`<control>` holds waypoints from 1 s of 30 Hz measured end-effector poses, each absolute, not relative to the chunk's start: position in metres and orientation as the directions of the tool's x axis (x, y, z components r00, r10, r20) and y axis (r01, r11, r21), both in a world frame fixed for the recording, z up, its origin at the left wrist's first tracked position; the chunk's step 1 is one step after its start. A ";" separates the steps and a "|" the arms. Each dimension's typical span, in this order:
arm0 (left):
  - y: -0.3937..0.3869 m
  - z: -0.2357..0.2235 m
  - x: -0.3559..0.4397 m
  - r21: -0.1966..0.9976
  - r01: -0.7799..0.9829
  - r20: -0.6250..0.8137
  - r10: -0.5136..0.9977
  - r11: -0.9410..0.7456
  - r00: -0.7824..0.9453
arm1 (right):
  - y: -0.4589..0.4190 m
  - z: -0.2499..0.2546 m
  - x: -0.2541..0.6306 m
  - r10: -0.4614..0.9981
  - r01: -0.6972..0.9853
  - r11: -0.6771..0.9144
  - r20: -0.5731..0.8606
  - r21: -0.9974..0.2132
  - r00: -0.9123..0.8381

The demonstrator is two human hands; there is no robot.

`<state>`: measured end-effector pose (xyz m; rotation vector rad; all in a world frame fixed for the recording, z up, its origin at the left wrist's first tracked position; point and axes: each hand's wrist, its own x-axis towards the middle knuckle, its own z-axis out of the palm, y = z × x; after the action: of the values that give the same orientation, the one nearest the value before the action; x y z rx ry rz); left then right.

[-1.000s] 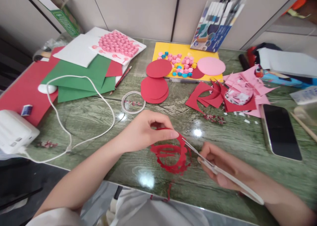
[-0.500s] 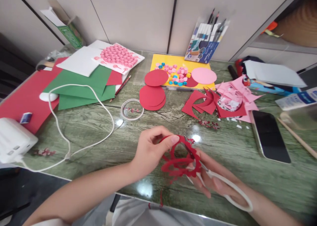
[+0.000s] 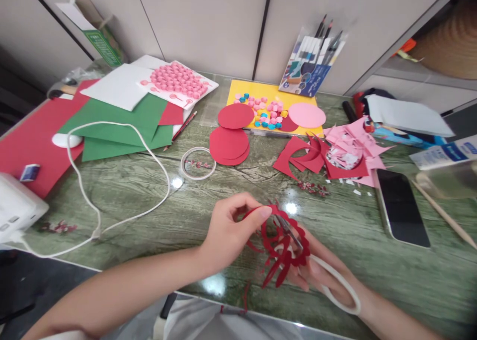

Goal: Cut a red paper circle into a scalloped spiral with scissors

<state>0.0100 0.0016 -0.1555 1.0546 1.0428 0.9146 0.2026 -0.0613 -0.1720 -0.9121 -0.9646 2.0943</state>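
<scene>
Between thumb and fingers, my left hand [image 3: 233,225] pinches the upper left edge of a red paper cutout [image 3: 303,243] with a scalloped rim, held above the near part of the table. Curled red strips hang from its lower side. My right hand [image 3: 320,260] is closed round scissors with white handles [image 3: 337,285]. The blades lie at the cutout's inner opening, partly hidden by paper. A thin red scrap [image 3: 246,297] is at the table's front edge below my hands.
Red paper circles [image 3: 229,146] and a tape roll [image 3: 198,163] lie ahead. Red offcuts [image 3: 294,156], pink scraps [image 3: 372,146] and a phone [image 3: 402,208] are to the right. A white cable [image 3: 122,225] loops across the left, near green sheets [image 3: 122,148].
The red cutout has turned in my left hand, and its loose strips now hang lower. My right hand and the scissors have shifted slightly left, with the blades pointing up through the opening.
</scene>
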 end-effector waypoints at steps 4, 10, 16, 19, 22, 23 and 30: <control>0.002 -0.155 0.011 0.962 -0.086 -0.231 0.941 0.259 0.247 | -0.066 -0.173 0.200 0.810 -0.265 -0.483 -0.312 -0.834 -0.496; 0.001 -0.155 0.011 0.964 -0.068 -0.232 0.941 0.256 0.247 | -0.068 -0.172 0.199 0.819 -0.267 -0.462 -0.291 -0.846 -0.494; 0.001 -0.154 0.011 0.958 -0.082 -0.247 0.935 0.275 0.254 | -0.069 -0.173 0.201 0.823 -0.306 -0.465 -0.278 -0.831 -0.496; 0.002 -0.153 0.012 0.956 -0.104 -0.242 0.936 0.276 0.256 | -0.069 -0.172 0.201 0.828 -0.324 -0.462 -0.270 -0.826 -0.492; 0.004 -0.152 0.011 0.952 -0.127 -0.237 0.933 0.279 0.271 | -0.069 -0.170 0.201 0.829 -0.314 -0.453 -0.265 -0.834 -0.492; 0.005 -0.152 0.010 0.950 -0.133 -0.237 0.930 0.282 0.283 | -0.068 -0.170 0.202 0.829 -0.307 -0.451 -0.266 -0.838 -0.493; 0.010 -0.154 0.005 0.921 -0.174 -0.273 0.897 0.347 0.347 | -0.065 -0.168 0.207 0.813 -0.254 -0.458 -0.286 -0.852 -0.508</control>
<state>0.0046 0.0096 -0.1543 0.9459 0.9467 0.8497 0.2068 -0.0653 -0.1678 -0.9287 -1.0148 2.0148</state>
